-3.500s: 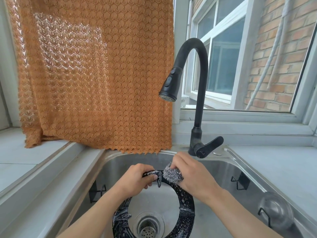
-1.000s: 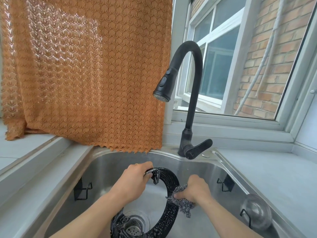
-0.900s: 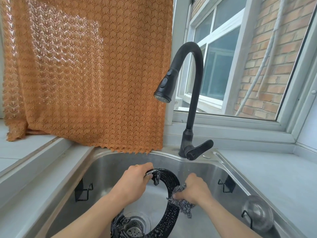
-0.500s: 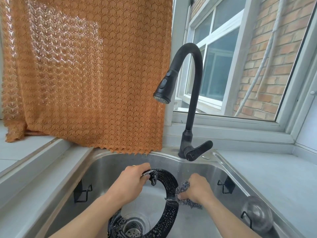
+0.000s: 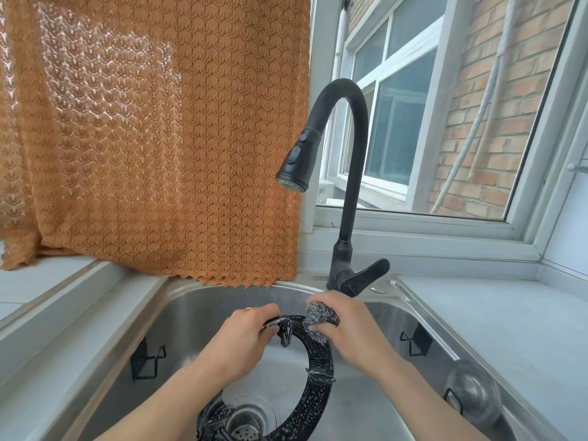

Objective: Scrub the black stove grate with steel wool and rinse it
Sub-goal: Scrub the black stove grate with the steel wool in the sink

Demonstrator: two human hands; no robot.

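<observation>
While left hand grips grate, right hand presses steel wool atop.

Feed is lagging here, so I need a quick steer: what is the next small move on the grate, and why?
Probably drag the steel wool down the grate toward its right side. The right hand presses it on the top arc, the left hand grips the ring beside it, suds still speckle the lower rim, and the faucet runs no stream.
</observation>
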